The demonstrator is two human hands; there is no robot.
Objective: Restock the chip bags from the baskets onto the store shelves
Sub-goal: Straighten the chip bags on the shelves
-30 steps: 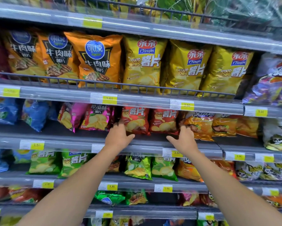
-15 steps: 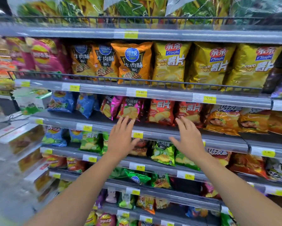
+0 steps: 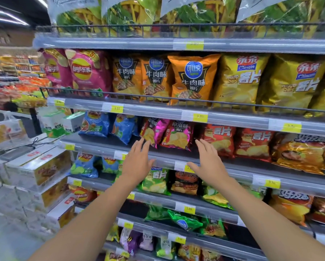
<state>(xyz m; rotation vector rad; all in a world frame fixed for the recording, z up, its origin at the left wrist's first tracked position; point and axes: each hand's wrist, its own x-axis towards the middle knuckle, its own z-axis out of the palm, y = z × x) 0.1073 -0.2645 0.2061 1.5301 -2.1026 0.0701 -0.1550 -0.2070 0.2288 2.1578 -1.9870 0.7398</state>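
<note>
Both hands held up before shelf point(image 3: 101, 143), nothing gripped.
The left hand point(image 3: 137, 162) and right hand point(image 3: 210, 162) are spread, fingers straight, over the shelf's front edge; magenta chip bags point(image 3: 178, 135) are stood just behind the fingertips.

Grey shelves point(image 3: 148, 112), yellow tags point(image 3: 200, 117). 2 pink bags point(image 3: 88, 72), 3 orange bags point(image 3: 192, 78) with black emblems, gold bags point(image 3: 240, 80), blue bags point(image 3: 94, 126), red bags point(image 3: 219, 141), green bags point(image 3: 155, 182); lowest, possibly purple bags point(image 3: 129, 240).
</note>
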